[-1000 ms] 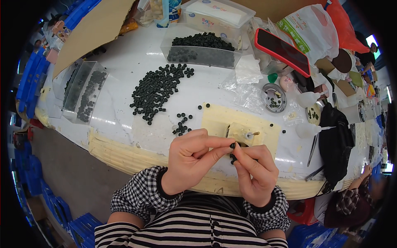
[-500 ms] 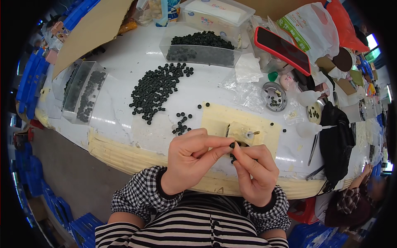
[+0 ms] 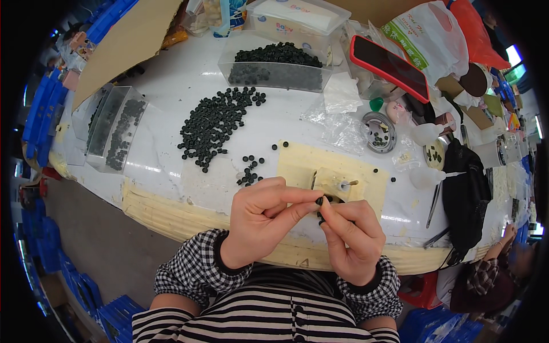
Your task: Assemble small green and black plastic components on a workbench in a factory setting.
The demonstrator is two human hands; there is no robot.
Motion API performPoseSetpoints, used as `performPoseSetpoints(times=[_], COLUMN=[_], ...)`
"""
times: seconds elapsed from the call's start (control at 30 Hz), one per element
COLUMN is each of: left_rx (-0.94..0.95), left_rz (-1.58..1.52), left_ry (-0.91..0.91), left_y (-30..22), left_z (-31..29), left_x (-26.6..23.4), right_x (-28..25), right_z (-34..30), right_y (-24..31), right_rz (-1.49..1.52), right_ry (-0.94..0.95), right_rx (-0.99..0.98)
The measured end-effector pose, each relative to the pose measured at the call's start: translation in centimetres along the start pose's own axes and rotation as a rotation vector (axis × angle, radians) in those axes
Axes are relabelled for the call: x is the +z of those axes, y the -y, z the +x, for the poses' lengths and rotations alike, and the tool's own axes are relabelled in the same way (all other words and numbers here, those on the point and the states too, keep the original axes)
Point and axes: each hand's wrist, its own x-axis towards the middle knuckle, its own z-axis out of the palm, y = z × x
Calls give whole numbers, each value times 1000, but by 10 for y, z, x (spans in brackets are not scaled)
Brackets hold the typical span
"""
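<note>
The left hand (image 3: pixel 257 214) has its thumb-and-finger grip pinched closed on one small black piece (image 3: pixel 319 201), just above the yellow pad (image 3: pixel 291 163); the right hand (image 3: pixel 355 237) meets it with a fingertip, a second dark piece (image 3: pixel 321 218) near its thumb, held or not I cannot tell. That one seems midway. Beyond, a small cluster (image 3: pixel 249 171) and a large pile (image 3: pixel 210 128) lie loose on the worktop (image 3: pixel 171 68); the farther clear tub (image 3: pixel 306 80) holds many more, finished or not unclear.
</note>
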Motion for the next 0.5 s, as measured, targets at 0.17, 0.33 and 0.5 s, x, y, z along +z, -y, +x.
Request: performPoseSetpoints(times=[0.17,0.33,0.5], left_rx=[-27,-38,-2], left_rz=[-13,-39,-41], left_ry=[-4,-9,-11], left_y=[-1,0,0], left_z=[0,-1,-1], left_x=[0,0,1], right_x=[0,-2,-1], right_z=[0,0,0], right_y=[0,1,0], right_rz=[-11,-41,-66], right_ry=[-5,-11,-15], right_rx=[2,-14,-29])
